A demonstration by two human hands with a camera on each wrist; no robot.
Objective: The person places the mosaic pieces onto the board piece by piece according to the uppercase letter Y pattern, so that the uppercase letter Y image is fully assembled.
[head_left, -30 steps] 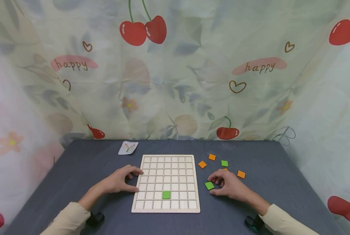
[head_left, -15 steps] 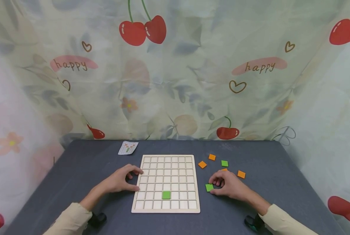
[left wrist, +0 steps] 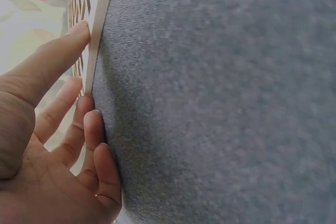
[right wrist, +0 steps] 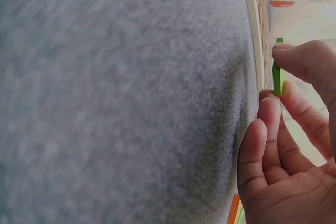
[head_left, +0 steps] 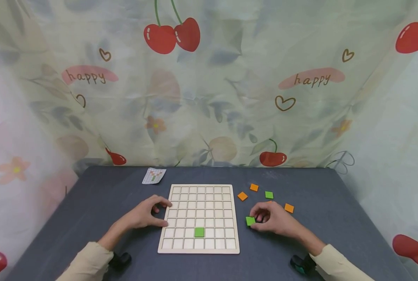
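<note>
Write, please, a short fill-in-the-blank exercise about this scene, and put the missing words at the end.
1. The right hand pinches a held tile whose colour is ____.
2. Of the left and right edges of the board, the left hand touches the ____ one.
3. Counting from the near edge, the placed tile lies in row number ____.
4. The loose tiles on the table are green or ____.

Missing words: green; left; two; orange.
</note>
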